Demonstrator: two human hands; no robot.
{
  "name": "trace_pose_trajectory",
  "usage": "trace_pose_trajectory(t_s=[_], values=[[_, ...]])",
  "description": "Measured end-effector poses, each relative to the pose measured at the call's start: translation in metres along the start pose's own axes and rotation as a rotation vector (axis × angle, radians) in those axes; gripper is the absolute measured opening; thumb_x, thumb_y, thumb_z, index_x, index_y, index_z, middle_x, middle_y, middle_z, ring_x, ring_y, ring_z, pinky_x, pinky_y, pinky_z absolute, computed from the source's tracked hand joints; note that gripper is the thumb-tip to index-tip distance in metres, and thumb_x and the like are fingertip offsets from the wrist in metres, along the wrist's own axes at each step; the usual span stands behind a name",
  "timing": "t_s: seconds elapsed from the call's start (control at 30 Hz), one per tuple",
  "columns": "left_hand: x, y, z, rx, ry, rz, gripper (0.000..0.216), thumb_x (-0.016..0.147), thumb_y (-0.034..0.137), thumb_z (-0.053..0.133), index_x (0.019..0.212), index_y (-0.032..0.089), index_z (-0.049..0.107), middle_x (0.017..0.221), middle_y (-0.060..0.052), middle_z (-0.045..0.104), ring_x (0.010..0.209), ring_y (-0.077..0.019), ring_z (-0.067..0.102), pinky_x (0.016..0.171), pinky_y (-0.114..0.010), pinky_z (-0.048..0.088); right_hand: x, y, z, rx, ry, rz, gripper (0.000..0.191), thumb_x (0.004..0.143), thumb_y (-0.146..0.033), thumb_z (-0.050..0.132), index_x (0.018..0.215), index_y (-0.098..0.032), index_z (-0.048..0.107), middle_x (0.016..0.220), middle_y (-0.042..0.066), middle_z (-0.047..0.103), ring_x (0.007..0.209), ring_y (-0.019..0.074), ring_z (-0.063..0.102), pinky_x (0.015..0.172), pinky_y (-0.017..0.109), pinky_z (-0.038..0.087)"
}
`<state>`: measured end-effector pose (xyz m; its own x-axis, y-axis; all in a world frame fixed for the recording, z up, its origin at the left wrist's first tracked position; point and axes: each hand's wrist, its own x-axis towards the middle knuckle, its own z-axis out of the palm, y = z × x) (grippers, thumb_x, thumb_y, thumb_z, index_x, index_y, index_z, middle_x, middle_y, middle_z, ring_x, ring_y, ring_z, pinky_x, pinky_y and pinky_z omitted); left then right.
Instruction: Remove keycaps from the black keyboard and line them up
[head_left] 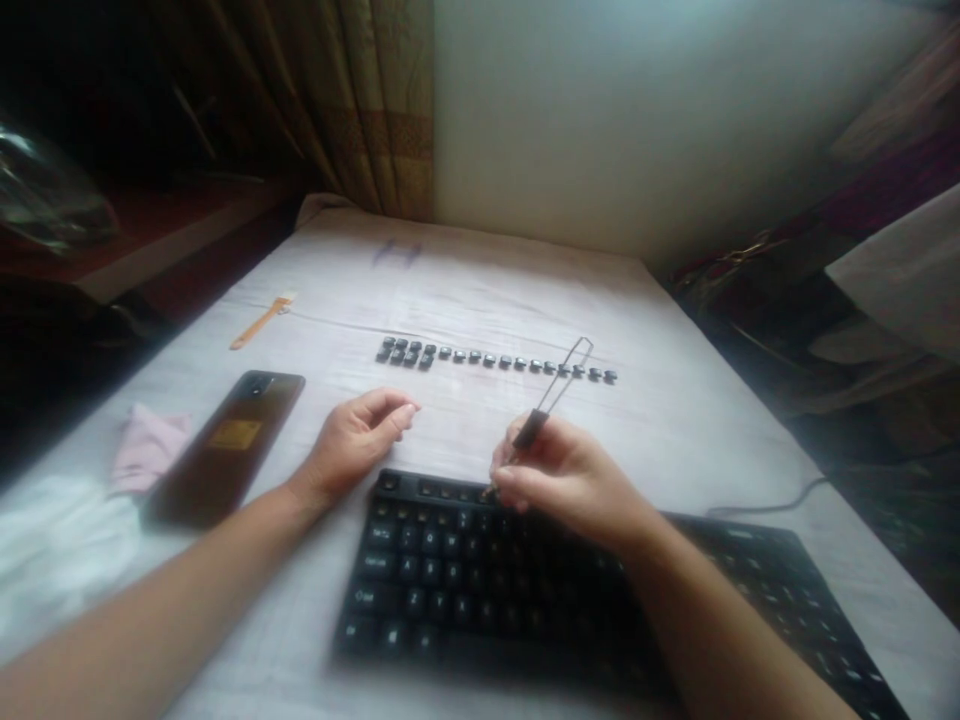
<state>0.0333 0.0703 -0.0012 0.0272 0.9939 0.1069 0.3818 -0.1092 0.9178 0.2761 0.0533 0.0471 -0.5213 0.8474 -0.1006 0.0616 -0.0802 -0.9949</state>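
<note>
A black keyboard [480, 590] lies on the white cloth in front of me. My right hand [570, 478] is closed around a wire keycap puller [555, 392], its tip down at the keyboard's top row and its wire loop pointing up and away. My left hand [358, 435] rests on the cloth just left of the keyboard's top corner, fingers loosely curled, holding nothing that I can see. Beyond the hands, a row of several loose black keycaps [495, 360] lies on the cloth.
A dark phone [232, 440] lies at the left, beside a pink cloth [146, 450]. An orange tool [259, 323] lies further back left. The keyboard cable [780, 500] runs off to the right. A curtain and wall stand behind the table [675, 330].
</note>
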Motion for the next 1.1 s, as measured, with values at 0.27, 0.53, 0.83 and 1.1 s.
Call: trace_pose_trajectory(t_s=[0.27, 0.53, 0.83, 1.1], values=[[-0.008, 0.009, 0.002, 0.129, -0.154, 0.102, 0.021, 0.084, 0.036, 0.057, 0.078, 0.019, 0.069, 0.072, 0.000, 0.069, 0.068, -0.0167, 0.063, 0.064, -0.024, 0.049, 0.008, 0.011, 0.004, -0.027, -0.025, 0.067, 0.014, 0.077, -0.028, 0.064, 0.081, -0.018, 0.056, 0.064, -0.004, 0.058, 0.056, 0.0084, 0.056, 0.054, 0.022, 0.050], [-0.010, 0.007, -0.001, 0.302, -0.266, 0.231, 0.025, 0.087, 0.031, 0.055, 0.070, 0.020, 0.070, 0.065, 0.000, 0.067, 0.063, -0.0157, 0.062, 0.062, -0.025, 0.045, 0.009, 0.017, 0.006, -0.030, -0.032, 0.128, 0.013, 0.076, -0.026, 0.064, 0.082, -0.017, 0.057, 0.064, -0.004, 0.058, 0.055, 0.0087, 0.056, 0.052, 0.021, 0.048], [-0.011, 0.007, 0.000, 0.314, -0.264, 0.218, 0.025, 0.088, 0.032, 0.054, 0.074, 0.020, 0.071, 0.065, 0.001, 0.066, 0.065, -0.0162, 0.062, 0.063, -0.025, 0.046, 0.005, 0.017, 0.011, -0.330, 0.010, 0.007, 0.011, 0.077, -0.024, 0.061, 0.087, -0.018, 0.063, 0.068, -0.002, 0.060, 0.061, 0.0121, 0.055, 0.061, 0.026, 0.047], [-0.013, 0.005, -0.001, 0.329, -0.272, 0.217, 0.026, 0.089, 0.034, 0.053, 0.073, 0.020, 0.069, 0.066, 0.000, 0.066, 0.065, -0.0162, 0.062, 0.064, -0.025, 0.046, 0.003, 0.010, 0.011, -0.569, -0.092, -0.139, 0.005, 0.083, -0.017, 0.055, 0.080, -0.019, 0.059, 0.070, -0.002, 0.061, 0.065, 0.0117, 0.056, 0.064, 0.024, 0.046]])
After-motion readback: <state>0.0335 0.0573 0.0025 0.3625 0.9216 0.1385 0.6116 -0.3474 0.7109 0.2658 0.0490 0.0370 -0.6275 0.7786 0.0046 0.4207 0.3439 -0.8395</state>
